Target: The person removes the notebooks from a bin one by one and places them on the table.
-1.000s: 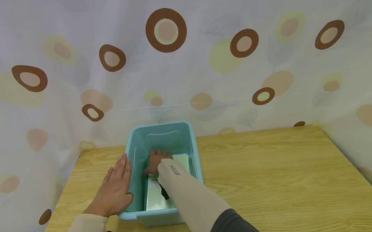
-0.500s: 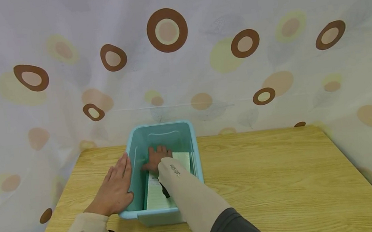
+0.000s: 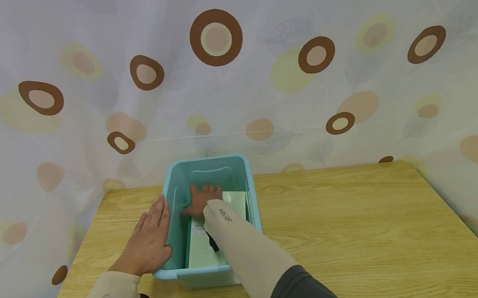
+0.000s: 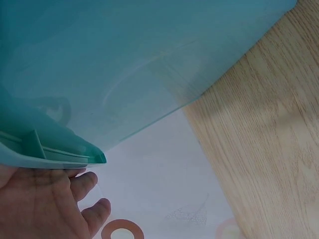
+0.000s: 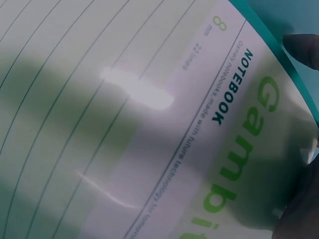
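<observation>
In the head view a pale green notebook lies inside a light blue plastic bin. The right hand reaches into the bin and grips the notebook's far end, its fingers over that edge and thumb to the left. Up close in the right wrist view, the notebook cover bows, with printed lines and the word NOTEBOOK; the thumb shows by its teal edge, and the grip itself is partly hidden. The left hand rests with straight fingers along the bin's left rim; its fingers extend below the rim in the left wrist view.
The bin stands on a wood-grain table, near its back edge. A pale curtain with brown rings and leaf prints hangs behind and at both sides. The bin's walls enclose the right hand.
The notebook's far end has risen slightly with the right hand, showing higher against the bin's back wall. The left hand and the bin stay where they were.
</observation>
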`<state>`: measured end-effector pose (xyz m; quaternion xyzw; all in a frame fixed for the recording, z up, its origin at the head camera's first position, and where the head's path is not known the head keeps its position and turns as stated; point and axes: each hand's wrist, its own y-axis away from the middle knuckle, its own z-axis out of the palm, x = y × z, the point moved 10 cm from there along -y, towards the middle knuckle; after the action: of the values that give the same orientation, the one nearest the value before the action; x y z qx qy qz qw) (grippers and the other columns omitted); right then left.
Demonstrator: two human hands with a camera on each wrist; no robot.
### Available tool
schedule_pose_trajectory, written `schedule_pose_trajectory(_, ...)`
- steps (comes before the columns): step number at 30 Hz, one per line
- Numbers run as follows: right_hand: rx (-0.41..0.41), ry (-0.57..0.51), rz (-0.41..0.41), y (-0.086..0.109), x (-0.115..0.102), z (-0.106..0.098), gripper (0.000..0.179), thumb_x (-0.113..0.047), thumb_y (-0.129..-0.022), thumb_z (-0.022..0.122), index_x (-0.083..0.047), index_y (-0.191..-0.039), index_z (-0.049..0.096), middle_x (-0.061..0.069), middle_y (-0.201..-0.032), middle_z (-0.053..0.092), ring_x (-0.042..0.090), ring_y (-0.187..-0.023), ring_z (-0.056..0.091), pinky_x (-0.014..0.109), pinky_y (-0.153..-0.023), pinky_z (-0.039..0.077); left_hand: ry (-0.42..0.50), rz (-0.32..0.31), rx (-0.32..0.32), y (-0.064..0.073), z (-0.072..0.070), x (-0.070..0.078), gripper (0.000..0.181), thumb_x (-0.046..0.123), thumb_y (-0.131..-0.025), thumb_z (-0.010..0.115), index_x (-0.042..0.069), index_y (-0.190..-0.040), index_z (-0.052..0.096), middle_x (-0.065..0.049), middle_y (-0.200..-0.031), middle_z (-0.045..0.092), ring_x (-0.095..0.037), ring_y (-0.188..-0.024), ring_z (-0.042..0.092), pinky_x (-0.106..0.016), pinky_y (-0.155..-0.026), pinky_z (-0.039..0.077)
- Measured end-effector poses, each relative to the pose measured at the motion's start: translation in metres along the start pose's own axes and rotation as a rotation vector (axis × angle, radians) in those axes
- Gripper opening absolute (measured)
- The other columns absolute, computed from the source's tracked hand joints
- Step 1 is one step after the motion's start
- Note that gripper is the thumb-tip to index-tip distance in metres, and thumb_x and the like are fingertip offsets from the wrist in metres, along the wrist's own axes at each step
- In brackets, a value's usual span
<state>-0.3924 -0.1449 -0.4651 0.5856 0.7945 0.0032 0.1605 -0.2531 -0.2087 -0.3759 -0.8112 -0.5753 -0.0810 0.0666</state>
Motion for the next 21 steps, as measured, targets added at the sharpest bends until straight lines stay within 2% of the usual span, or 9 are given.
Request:
schedule_pose_trajectory(13,0.076,0.027,-0.019,0.007,-0.004,-0.026,0.082,-0.066,-0.084,0.056,-0.017,-0.147,0.036,0.012,-0.138,0.051,0.028,-0.125,0.046,0.049,-0.105,0.031,0.010,-0.012,-0.029,-0.001,0.002,-0.001,0.079,0.007,-0.078,0.049,-0.016,-0.146,0.017,-0.029,-0.156,0.009,-0.045,-0.143,0.012,-0.061,-0.112,0.014)
schedule_pose_trajectory(21,0.149,0.044,-0.071,0.009,-0.009,-0.054,0.083,-0.067,-0.085,0.052,-0.014,-0.147,0.037,0.013,-0.141,0.049,0.029,-0.130,0.043,0.050,-0.108,0.030,0.021,-0.015,-0.042,-0.002,0.004,-0.003,0.080,0.008,-0.078,0.050,-0.017,-0.146,0.015,-0.029,-0.157,0.007,-0.045,-0.143,0.010,-0.062,-0.112,0.012)
